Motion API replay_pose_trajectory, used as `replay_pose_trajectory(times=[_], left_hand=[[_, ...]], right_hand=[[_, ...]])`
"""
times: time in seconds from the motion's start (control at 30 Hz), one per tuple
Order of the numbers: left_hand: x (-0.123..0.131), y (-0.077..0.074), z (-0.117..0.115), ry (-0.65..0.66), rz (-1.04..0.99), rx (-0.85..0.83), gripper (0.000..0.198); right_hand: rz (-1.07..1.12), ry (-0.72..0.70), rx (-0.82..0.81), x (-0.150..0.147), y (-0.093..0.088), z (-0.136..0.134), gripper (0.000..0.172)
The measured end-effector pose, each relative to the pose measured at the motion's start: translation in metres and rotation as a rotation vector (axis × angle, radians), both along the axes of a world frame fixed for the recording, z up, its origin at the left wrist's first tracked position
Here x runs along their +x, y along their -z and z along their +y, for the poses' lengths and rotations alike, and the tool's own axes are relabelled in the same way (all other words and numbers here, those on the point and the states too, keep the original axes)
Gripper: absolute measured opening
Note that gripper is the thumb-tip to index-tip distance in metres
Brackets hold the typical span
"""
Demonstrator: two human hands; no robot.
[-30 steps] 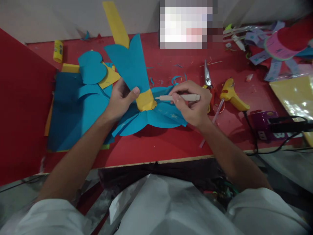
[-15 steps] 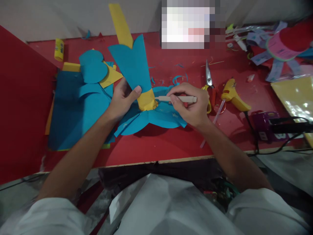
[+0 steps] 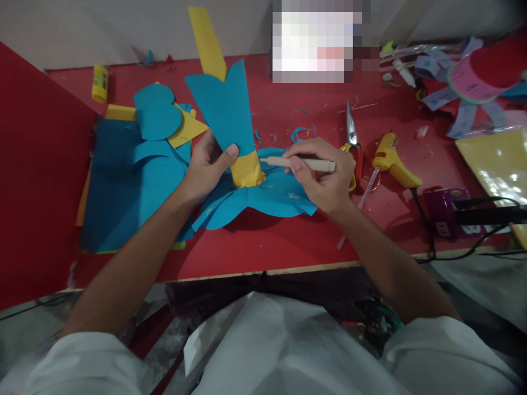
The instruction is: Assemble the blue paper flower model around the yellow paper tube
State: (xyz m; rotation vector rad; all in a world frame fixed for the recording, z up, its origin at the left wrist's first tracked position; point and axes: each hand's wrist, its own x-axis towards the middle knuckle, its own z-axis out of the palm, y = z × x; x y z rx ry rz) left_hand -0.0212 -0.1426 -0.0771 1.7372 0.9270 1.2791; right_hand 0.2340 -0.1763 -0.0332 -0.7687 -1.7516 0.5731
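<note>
My left hand (image 3: 207, 168) grips a blue paper shape (image 3: 223, 112) just above its yellow paper band (image 3: 246, 169), thumb pressed on the front. A yellow strip (image 3: 207, 41) rises behind the blue shape. My right hand (image 3: 322, 176) is closed round a pale wooden stick (image 3: 297, 162), held level with its tip close to the yellow band. Under both hands a blue paper skirt (image 3: 263, 198) fans out over the red tabletop (image 3: 296, 241).
Blue and yellow paper sheets (image 3: 132, 181) are stacked on the left, with a glue stick (image 3: 100, 83) behind them. Scissors (image 3: 351, 134), a yellow glue gun (image 3: 393, 160) and a purple power strip (image 3: 447, 211) lie right. Paper crafts (image 3: 473, 77) fill the far right. A red board (image 3: 37, 181) stands left.
The stick's tip went in against the yellow band, then drew back slightly and lifted. The left hand kept its grip on the blue shape.
</note>
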Motion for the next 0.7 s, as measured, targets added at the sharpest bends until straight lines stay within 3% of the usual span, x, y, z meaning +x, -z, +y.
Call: replay_pose_trajectory(times=[0.17,0.37,0.5,0.6,0.7], left_hand=[[0.004,-0.007,-0.005,-0.018,0.086,0.04,0.063],[0.008,-0.009,-0.015,-0.026,0.178,0.127,0.058],[0.008,-0.013,-0.02,-0.125,0.27,0.216,0.064],[0.008,-0.017,-0.023,-0.185,0.293,0.283,0.067],[0.012,-0.019,-0.026,-0.195,0.31,0.288,0.066]], right_hand=[[0.034,0.003,-0.068,-0.001,0.006,0.009,0.021],[0.008,-0.178,-0.104,-0.003,0.006,0.009,0.023],[-0.039,-0.217,-0.07,-0.003,0.001,0.005,0.024],[-0.069,-0.214,-0.035,-0.002,-0.003,0.002,0.023],[-0.053,-0.122,0.008,0.0,-0.005,0.002,0.022]])
